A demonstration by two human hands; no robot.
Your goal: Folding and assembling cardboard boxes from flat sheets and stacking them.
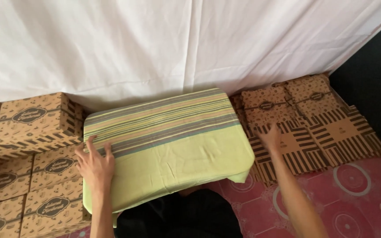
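Note:
A low table covered with a light green cloth (pixel 173 154), striped along its far half, stands in front of me. My left hand (pixel 94 164) lies flat on the cloth's left edge, fingers spread. My right hand (pixel 270 137) reaches to the right and touches the top of a stack of flat, unfolded brown cardboard boxes (pixel 327 132) with dark stripe patterns lying on the floor. Neither hand grips anything.
Assembled brown printed boxes (pixel 31 167) are stacked in rows at the left, right beside the table. A white sheet (pixel 190 44) hangs behind. The floor has a red patterned mat (pixel 358 194). A dark surface (pixel 375 66) lies at the far right.

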